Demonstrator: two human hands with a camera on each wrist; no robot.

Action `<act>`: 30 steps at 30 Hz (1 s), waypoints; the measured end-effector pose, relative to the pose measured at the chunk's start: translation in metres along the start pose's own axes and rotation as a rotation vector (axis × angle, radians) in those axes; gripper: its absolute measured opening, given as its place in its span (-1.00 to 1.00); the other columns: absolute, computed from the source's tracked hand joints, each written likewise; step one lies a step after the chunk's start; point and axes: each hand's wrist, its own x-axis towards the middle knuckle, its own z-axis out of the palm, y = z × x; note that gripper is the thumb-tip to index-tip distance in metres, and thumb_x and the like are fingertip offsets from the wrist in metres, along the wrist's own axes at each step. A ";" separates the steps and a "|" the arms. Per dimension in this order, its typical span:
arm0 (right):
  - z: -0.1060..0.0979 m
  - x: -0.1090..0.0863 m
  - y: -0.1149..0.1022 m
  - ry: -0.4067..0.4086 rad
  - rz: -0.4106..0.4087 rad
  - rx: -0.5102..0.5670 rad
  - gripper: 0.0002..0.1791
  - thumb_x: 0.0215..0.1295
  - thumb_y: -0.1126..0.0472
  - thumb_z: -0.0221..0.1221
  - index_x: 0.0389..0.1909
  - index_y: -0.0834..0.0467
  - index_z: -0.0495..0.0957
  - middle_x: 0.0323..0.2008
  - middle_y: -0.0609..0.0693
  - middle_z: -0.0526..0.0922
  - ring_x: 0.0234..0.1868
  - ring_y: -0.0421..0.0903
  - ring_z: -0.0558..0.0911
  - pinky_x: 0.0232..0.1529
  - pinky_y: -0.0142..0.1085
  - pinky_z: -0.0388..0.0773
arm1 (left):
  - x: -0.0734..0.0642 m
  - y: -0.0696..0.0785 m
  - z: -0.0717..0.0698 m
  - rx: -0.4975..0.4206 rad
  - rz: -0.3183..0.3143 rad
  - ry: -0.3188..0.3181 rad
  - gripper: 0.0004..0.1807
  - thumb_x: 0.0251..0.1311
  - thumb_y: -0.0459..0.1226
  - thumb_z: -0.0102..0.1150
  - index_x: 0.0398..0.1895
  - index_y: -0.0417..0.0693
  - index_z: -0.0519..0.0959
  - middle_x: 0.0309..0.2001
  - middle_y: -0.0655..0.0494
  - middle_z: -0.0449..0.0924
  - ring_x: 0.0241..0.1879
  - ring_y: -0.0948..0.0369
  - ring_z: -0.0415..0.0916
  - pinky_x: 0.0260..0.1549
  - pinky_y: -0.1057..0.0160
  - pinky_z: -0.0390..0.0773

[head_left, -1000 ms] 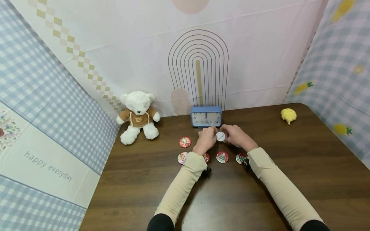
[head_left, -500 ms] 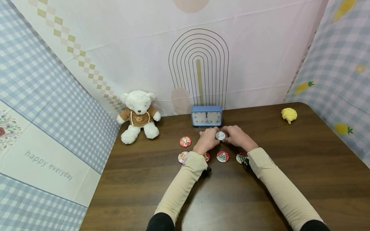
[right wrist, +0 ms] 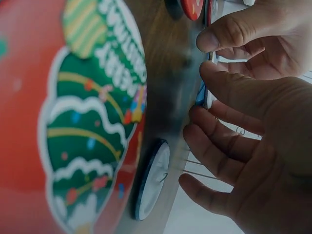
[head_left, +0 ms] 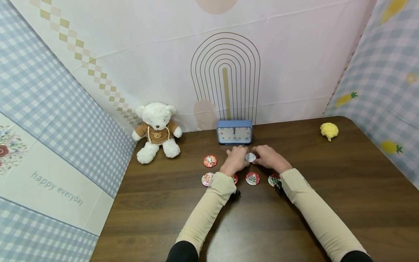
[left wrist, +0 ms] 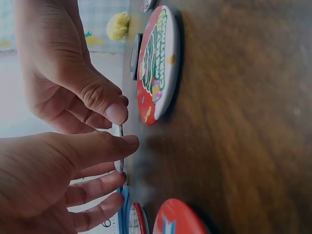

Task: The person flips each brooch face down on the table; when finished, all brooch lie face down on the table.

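Now the left hand (head_left: 236,160) and right hand (head_left: 269,157) are pinching a white-backed badge (head_left: 250,157), just below right of frame centre, seemingly adjusting it (its front is hiding); next is calling for steady holding.

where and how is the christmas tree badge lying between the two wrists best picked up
Probably by the rim of the tree badge, pinched at two opposite edges, coming down from above on the near side. It lies flat, picture up, a thin disc with nothing raised to grasp but its edge, and bare table lies on its near side.
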 end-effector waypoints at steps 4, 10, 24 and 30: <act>0.002 0.002 0.000 -0.013 -0.001 -0.027 -0.83 0.28 0.31 0.35 -0.16 0.24 0.62 -0.32 0.04 0.62 -0.32 -0.02 0.52 -0.22 -0.09 0.50 | 0.000 0.000 0.001 0.005 -0.002 -0.018 -0.79 0.16 -0.23 0.45 -0.17 -0.02 0.66 -0.12 0.04 0.59 -0.02 0.01 0.48 0.04 -0.18 0.33; 0.004 0.003 0.001 -0.021 -0.032 -0.085 -0.86 0.25 0.29 0.37 -0.25 0.22 0.61 -0.37 0.03 0.58 -0.35 0.00 0.51 -0.26 -0.03 0.48 | -0.001 0.002 -0.001 0.009 -0.017 -0.065 -0.78 0.19 -0.19 0.45 -0.15 -0.02 0.66 -0.11 0.03 0.58 0.03 -0.01 0.47 0.08 -0.21 0.30; 0.003 0.003 0.002 -0.021 -0.014 -0.102 -0.77 0.24 0.31 0.37 -0.11 0.28 0.65 -0.25 0.14 0.62 -0.23 0.09 0.56 -0.20 0.09 0.51 | 0.000 0.005 -0.003 0.015 -0.033 -0.090 -0.74 0.21 -0.15 0.42 -0.09 0.00 0.65 -0.07 0.03 0.55 -0.01 0.02 0.42 0.10 -0.19 0.28; 0.001 0.002 0.001 -0.011 -0.011 -0.116 -0.74 0.23 0.31 0.37 -0.08 0.29 0.65 -0.23 0.15 0.62 -0.21 0.11 0.56 -0.18 0.12 0.49 | -0.004 0.001 -0.003 0.017 -0.004 -0.067 -0.71 0.22 -0.15 0.42 -0.04 -0.02 0.64 -0.06 0.01 0.55 -0.01 0.00 0.40 0.07 -0.18 0.28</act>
